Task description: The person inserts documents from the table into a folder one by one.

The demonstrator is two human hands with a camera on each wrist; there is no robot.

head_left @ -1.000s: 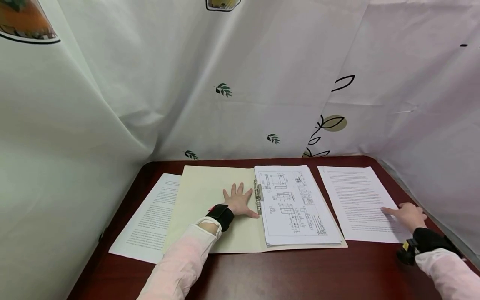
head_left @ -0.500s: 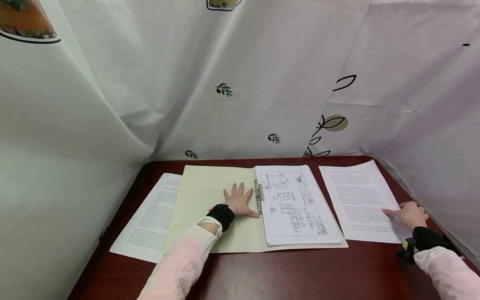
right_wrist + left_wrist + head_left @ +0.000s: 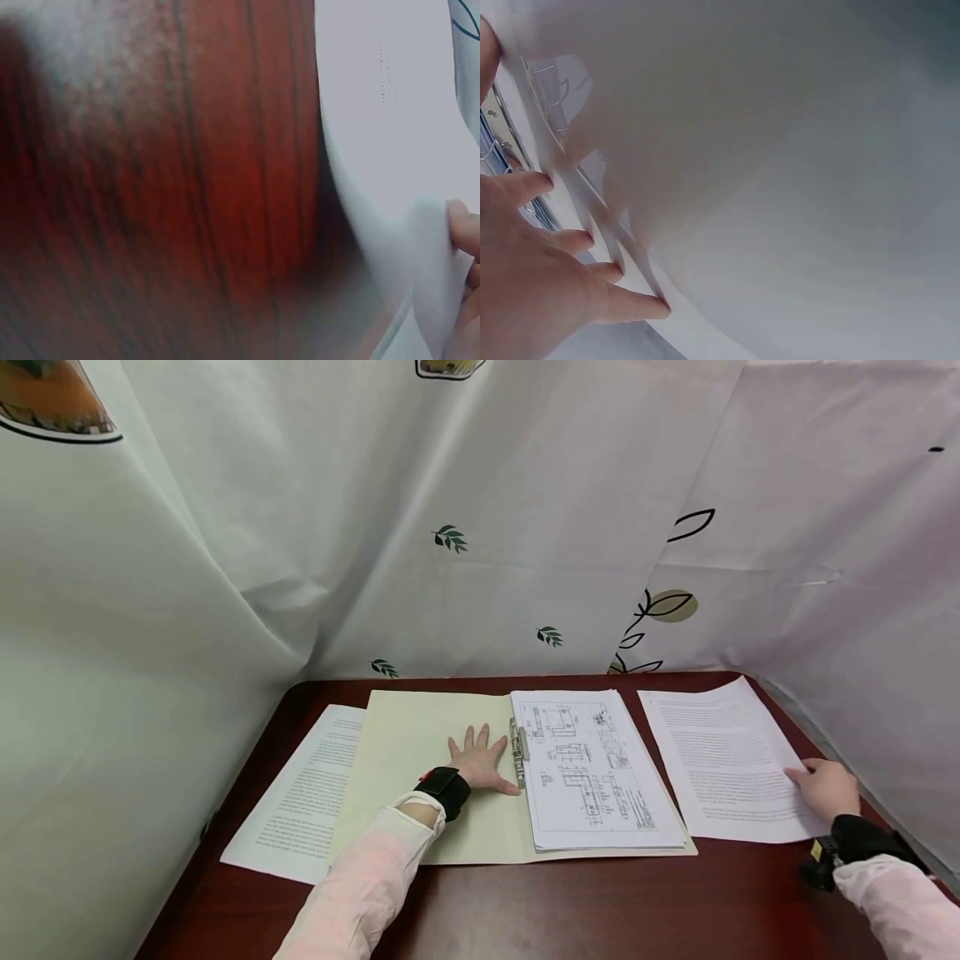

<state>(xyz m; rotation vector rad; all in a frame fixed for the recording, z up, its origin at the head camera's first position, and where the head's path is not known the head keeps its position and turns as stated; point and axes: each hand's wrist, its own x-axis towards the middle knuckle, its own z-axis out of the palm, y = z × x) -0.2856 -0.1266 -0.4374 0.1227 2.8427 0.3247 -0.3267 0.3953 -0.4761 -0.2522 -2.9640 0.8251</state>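
My left hand [image 3: 482, 767] lies flat with spread fingers on the bare left cover of a cream file folder [image 3: 408, 727], its thumb beside the metal clip [image 3: 518, 753]. In the left wrist view the fingers [image 3: 634, 304] are stretched out over the pale cover. Clipped in the folder's right side is a stack of drawing sheets [image 3: 600, 777]. At the far right my right hand [image 3: 831, 789] pinches the right edge of a printed sheet of paper [image 3: 720, 760]. The right wrist view shows the thumb [image 3: 465, 229] on top of the sheet, which bends up off the table there.
Another printed sheet [image 3: 303, 802] lies at the left, partly under the folder. All of it rests on a dark red wooden table [image 3: 570, 902]. A white patterned curtain [image 3: 487, 593] hangs behind the table and along both sides.
My right hand has gone from lying on the right sheet to pinching its edge, and that side of the paper has curled up. The left hand has stayed on the folder.
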